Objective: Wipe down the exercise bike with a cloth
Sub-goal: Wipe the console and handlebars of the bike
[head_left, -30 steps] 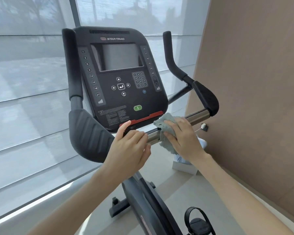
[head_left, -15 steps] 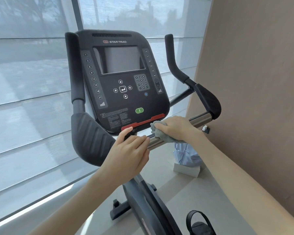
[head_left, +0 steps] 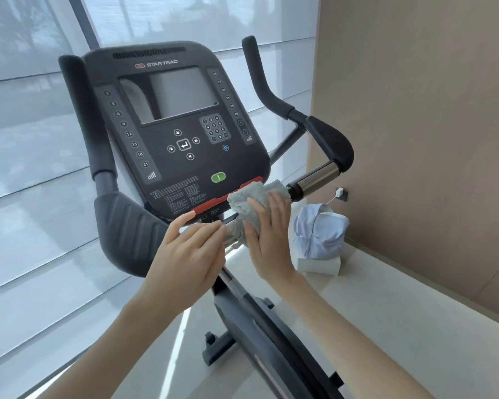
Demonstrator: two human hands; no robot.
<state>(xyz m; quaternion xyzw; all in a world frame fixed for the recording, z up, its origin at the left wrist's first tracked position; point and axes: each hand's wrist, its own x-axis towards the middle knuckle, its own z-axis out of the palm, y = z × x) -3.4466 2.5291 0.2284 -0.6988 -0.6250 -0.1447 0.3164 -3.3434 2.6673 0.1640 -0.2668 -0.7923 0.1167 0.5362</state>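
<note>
Grey cloth (head_left: 254,197) got pressed onto the bar (head_left: 314,178) by the flat-fingered right hand (head_left: 268,237) for rubbing; left hand (head_left: 193,254) rested relaxed alongside, probably steadying the bike (head_left: 182,125).

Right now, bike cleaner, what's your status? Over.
Left hand rests on chrome bar. Right hand presses cloth on bar below console. Left hand sits in cloth's leftward path.

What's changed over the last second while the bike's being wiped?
The right hand rolled from over the bar back to its near side, fingers now pointing up, pushing the cloth left and up against the lower edge of the console. The left hand stayed resting on the bar below the console.
</note>
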